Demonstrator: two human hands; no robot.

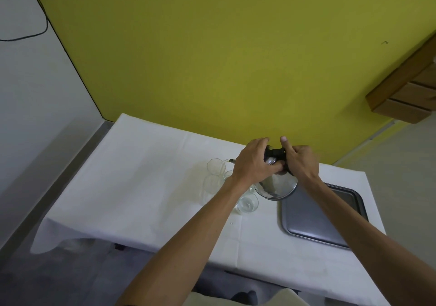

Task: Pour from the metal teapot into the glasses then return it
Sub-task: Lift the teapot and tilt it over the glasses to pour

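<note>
Near the middle of the frame, slightly right, a shiny round metal teapot [277, 185] with a black handle is held tilted above the white cloth-covered table [141, 176], its thin spout reaching left toward a cluster of clear drinking glasses [215, 174]. The left hand [253, 164] lies over the top of the pot, fingers curled down onto the lid area and knob. The right hand [299, 161] wraps the black handle from the right, with its thumb sticking straight up, free of the handle. Just right of the teapot, in the lower right of the frame, a flat grey rectangular metal tray [306, 220] lies on the cloth, partly crossed by the right forearm. A yellow wall [212, 57] fills the upper frame.
</note>
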